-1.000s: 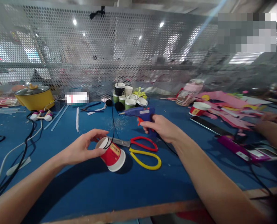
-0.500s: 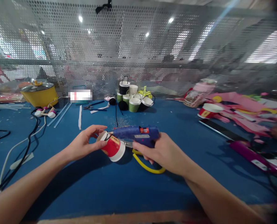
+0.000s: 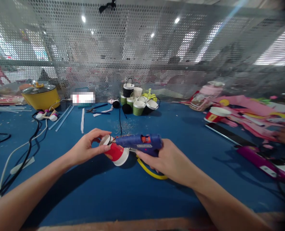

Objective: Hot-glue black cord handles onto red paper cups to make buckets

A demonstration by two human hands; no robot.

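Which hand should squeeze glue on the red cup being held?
Probably the right hand: it grips the blue glue gun, whose nozzle is near the upper end of the red cup. The left hand holds the cup.

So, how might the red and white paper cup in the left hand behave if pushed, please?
The tapered red and white paper cup is probably light and may dent, judging by its papery look. Its round side could let it roll; tilted, it might tip.
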